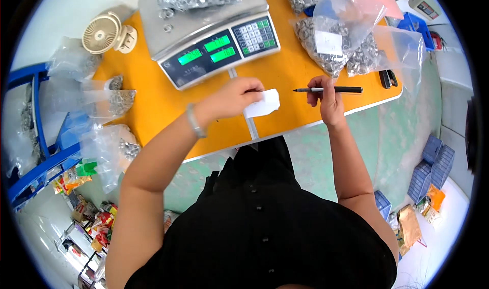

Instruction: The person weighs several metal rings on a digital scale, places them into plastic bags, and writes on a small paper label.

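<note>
Labelling step, by the look of it: left hand (235, 98) pinching white paper slip (265, 103) at frame centre on orange bench (153, 105), right hand (326, 100) gripping black pen (331, 90) just right; likely needs nib brought onto slip.

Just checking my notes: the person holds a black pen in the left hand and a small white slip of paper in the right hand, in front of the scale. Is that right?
Not quite: the hands are swapped. The head view shows the black pen in the right hand and the white slip of paper in the left hand, in front of the scale.
</note>
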{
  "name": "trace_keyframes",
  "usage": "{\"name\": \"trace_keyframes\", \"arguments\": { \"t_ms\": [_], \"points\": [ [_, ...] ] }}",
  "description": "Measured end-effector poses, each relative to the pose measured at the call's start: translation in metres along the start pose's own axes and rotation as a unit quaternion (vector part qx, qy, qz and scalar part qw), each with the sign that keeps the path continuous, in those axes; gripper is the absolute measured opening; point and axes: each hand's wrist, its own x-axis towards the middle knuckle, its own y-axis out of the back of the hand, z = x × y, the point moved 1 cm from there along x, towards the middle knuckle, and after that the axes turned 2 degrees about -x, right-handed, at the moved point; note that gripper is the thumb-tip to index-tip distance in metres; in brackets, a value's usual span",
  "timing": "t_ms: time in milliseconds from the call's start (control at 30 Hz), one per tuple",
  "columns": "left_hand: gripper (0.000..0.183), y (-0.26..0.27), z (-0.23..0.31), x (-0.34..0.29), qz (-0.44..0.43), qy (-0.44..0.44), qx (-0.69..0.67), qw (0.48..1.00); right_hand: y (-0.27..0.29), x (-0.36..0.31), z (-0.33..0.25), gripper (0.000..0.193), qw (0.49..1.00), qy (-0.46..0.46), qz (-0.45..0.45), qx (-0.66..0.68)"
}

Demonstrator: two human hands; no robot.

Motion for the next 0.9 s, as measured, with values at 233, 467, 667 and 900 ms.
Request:
{"name": "trace_keyframes", "arguments": {
  "t_ms": [233, 467, 667, 900],
  "points": [
    [0.014, -0.044, -0.057, 0.054, 0.145, -0.016, 0.173, 0.974, -0.015, 0.0, 0.036, 0.019, 1.0, -0.016, 0.024, 0.004],
    [0.021, -0.053, -0.063, 0.044, 0.191, -0.053, 0.194, 0.961, -0.037, -0.005, 0.056, 0.018, 0.992, 0.046, -0.005, -0.114],
    [0.016, -0.054, -0.066, 0.044, 0.209, -0.088, 0.183, 0.957, -0.041, -0.003, 0.067, 0.018, 0.979, 0.143, 0.003, -0.148],
    [0.014, -0.059, -0.065, 0.039, 0.197, -0.112, 0.247, 0.942, -0.043, -0.006, 0.068, 0.02, 0.958, 0.203, -0.009, -0.202]
  ]
}}
